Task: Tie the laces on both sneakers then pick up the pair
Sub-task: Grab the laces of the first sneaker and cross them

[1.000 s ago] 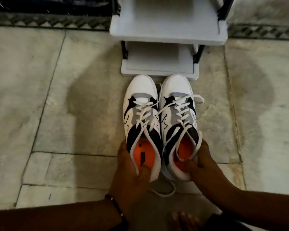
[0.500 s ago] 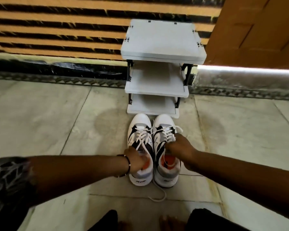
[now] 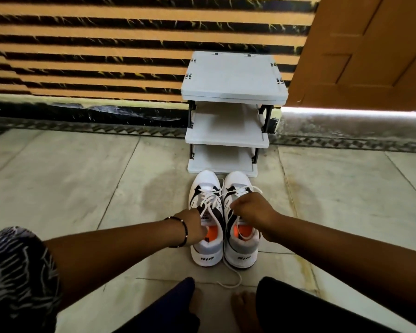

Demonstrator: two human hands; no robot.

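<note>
White sneakers sit side by side on the floor; both hands, moved from heels to collars, grip them, loose lace still untied.

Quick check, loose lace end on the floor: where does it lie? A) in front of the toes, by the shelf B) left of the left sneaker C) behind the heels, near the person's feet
C: the loose lace trails from the right sneaker heel back across the floor toward the bare feet.
</note>
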